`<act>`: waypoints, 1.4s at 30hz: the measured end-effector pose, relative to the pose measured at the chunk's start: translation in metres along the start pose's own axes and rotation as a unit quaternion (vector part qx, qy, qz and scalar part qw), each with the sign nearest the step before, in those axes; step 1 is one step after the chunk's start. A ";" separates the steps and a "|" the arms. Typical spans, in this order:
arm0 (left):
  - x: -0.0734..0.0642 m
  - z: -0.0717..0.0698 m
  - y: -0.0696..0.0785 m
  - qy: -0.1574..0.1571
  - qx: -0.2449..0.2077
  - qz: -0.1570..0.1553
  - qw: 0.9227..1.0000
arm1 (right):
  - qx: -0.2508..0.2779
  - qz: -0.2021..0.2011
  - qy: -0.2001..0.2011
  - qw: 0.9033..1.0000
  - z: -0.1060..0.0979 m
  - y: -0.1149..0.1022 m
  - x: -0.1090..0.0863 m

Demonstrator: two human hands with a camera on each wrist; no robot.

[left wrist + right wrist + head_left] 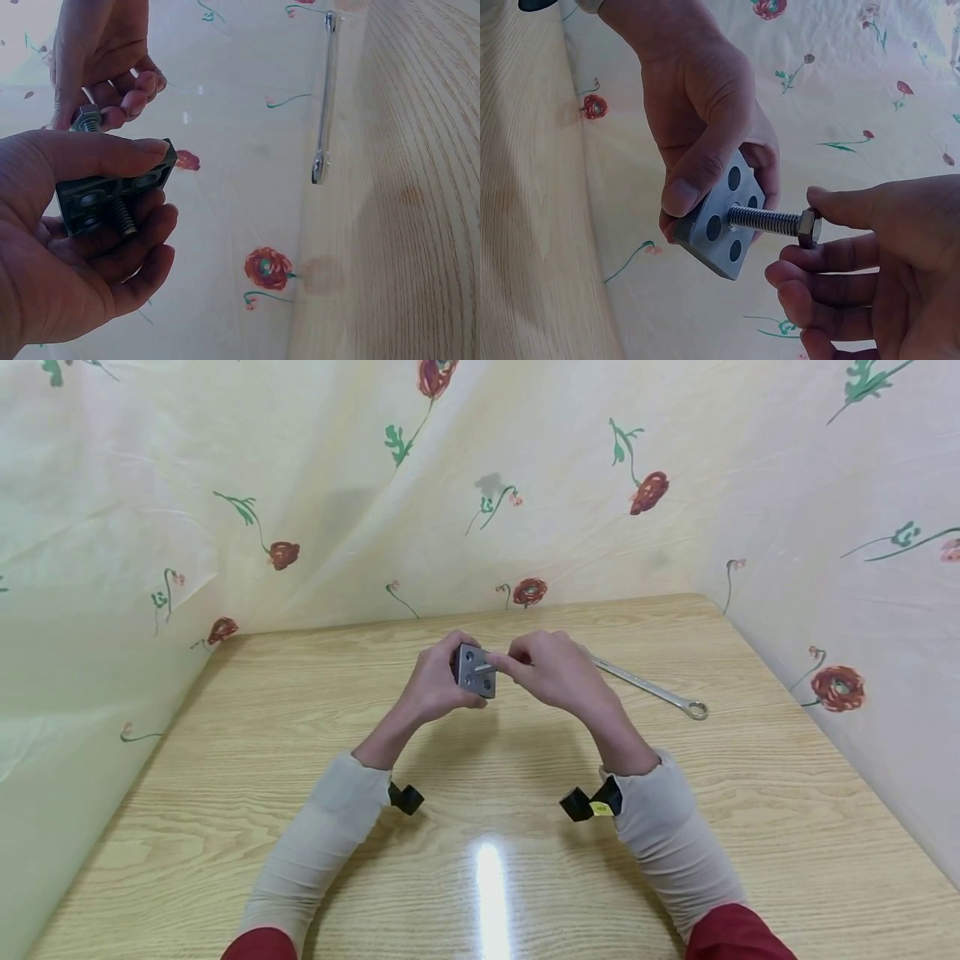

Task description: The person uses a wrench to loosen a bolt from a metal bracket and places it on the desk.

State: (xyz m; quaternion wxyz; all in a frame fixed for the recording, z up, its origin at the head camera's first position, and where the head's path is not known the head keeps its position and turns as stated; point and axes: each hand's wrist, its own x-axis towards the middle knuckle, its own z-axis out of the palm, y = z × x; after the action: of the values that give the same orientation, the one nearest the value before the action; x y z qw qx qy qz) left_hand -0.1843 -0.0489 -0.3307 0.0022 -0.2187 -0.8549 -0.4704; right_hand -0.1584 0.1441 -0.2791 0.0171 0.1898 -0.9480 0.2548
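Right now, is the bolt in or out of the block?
Partly in: the bolt passes through the block, its tip showing beyond, but its head stands clear.

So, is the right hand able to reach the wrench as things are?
Probably yes: the wrench lies near the right hand, with nothing seen between them, but that hand pinches the bolt, so must release first.

Two hands (437,683) (561,673), one metal plate (728,235), one bolt (769,221), one wrench (647,685) — one table (210,777)

Pale, wrinkled forearm sleeves (315,835) meet red upper sleeves (738,937), worn with two black, blocky wrist devices (411,799) (the right one bears a yellow label (602,808)).
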 end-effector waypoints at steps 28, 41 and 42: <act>0.001 0.001 0.001 0.003 -0.005 -0.010 1.000 | 0.040 -0.150 0.081 0.985 0.007 -0.002 0.000; 0.000 0.001 -0.001 0.008 0.003 -0.004 1.000 | 0.055 -0.106 0.038 0.992 -0.005 0.006 -0.003; 0.000 0.001 -0.001 0.008 0.001 -0.004 1.000 | 0.057 -0.091 0.034 0.994 -0.005 0.006 -0.003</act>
State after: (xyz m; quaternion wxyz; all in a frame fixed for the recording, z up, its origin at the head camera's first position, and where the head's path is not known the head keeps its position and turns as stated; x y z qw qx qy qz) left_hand -0.1847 -0.0482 -0.3320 0.0069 -0.2114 -0.8564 -0.4709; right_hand -0.1579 0.1523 -0.2781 0.0615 0.2675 -0.9096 0.3119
